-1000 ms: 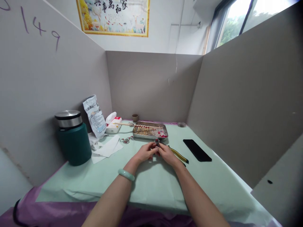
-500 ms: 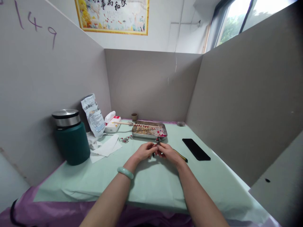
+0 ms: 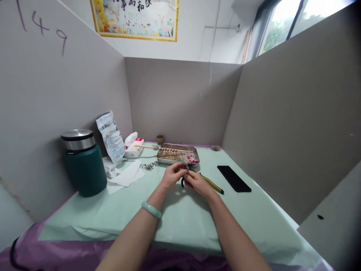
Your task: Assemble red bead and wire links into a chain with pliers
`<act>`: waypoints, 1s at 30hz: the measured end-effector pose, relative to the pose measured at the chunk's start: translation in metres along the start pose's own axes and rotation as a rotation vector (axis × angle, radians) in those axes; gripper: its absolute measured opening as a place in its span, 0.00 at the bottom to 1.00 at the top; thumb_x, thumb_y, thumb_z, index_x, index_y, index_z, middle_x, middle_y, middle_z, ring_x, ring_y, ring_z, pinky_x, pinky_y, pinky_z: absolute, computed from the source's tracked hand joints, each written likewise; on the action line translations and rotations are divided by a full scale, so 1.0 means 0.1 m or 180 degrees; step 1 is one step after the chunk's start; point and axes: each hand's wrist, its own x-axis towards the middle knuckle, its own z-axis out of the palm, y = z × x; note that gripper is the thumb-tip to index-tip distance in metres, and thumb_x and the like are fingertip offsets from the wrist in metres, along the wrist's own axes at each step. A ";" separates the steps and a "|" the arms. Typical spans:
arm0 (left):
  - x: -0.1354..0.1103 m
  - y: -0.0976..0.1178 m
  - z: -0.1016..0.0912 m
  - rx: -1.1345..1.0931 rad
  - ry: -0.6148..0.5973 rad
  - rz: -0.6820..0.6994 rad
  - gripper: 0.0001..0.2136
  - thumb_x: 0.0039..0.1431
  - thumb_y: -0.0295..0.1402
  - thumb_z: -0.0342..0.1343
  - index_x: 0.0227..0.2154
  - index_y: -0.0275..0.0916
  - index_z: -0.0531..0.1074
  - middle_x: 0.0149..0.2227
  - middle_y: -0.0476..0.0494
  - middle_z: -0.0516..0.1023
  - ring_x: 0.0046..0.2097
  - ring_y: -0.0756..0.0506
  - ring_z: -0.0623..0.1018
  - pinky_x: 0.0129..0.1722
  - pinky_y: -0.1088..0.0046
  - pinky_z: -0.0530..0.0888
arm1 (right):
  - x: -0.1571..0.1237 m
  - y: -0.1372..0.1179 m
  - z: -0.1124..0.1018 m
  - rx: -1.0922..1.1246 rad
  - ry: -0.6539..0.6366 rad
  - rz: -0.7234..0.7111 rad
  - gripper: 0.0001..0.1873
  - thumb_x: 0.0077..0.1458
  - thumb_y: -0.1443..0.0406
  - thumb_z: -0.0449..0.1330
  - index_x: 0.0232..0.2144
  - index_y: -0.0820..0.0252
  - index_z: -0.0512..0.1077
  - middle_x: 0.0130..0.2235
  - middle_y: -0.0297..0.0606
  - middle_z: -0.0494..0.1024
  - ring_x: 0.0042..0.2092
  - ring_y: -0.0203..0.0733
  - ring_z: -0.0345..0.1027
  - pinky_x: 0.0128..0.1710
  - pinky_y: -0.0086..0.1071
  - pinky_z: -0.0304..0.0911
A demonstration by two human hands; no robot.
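My left hand (image 3: 172, 176) and my right hand (image 3: 196, 182) meet just in front of the metal tray, fingers pinched close together. Between their fingertips is a small silver beaded piece (image 3: 187, 168), mostly hidden by the fingers. Under my right hand lie pliers with yellow-and-black handles (image 3: 213, 185), resting on the cloth. A strand of red and silver beads (image 3: 150, 165) lies left of the tray. Gold, clear and red beads fill the metal tray (image 3: 169, 162). Across it rests a wooden stick (image 3: 145, 146) with beaded pieces along it.
A green flask (image 3: 84, 169) stands at the left, with a foil pouch (image 3: 111, 137), a tissue pack (image 3: 134, 151) and white paper (image 3: 126, 175) nearby. Behind the tray is a small brown cup (image 3: 160, 139). A black phone (image 3: 234, 178) lies right. Grey partitions (image 3: 183, 98) enclose the table.
My hands have drawn closer around the small beaded piece, which now shows less. The left fingers have risen slightly, and more of the pliers is visible beside my right hand.
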 end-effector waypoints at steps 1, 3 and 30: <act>-0.01 0.01 -0.02 -0.0044 -0.0027 -0.0010 0.19 0.46 0.38 0.62 0.41 0.32 0.75 0.30 0.44 0.77 0.23 0.53 0.67 0.21 0.77 0.62 | -0.02 -0.02 -0.01 0.0015 -0.0080 0.0005 0.14 0.57 0.56 0.54 0.29 0.61 0.69 0.24 0.31 0.67 0.25 0.32 0.57 0.23 0.26 0.51; -0.02 0.02 -0.06 -0.0131 -0.0106 -0.0040 0.20 0.46 0.38 0.62 0.41 0.32 0.75 0.30 0.43 0.78 0.23 0.54 0.66 0.22 0.77 0.63 | -0.04 -0.07 -0.03 0.0043 -0.0298 0.0003 0.10 0.55 0.60 0.56 0.33 0.60 0.71 0.28 0.33 0.71 0.27 0.33 0.60 0.25 0.26 0.53; -0.04 0.02 -0.20 -0.0328 -0.0499 -0.0167 0.20 0.45 0.38 0.64 0.42 0.35 0.77 0.34 0.41 0.79 0.20 0.56 0.65 0.21 0.77 0.64 | -0.01 -0.03 -0.01 -0.0625 0.0221 -0.0312 0.20 0.58 0.54 0.54 0.22 0.61 0.73 0.22 0.34 0.71 0.24 0.34 0.59 0.26 0.28 0.53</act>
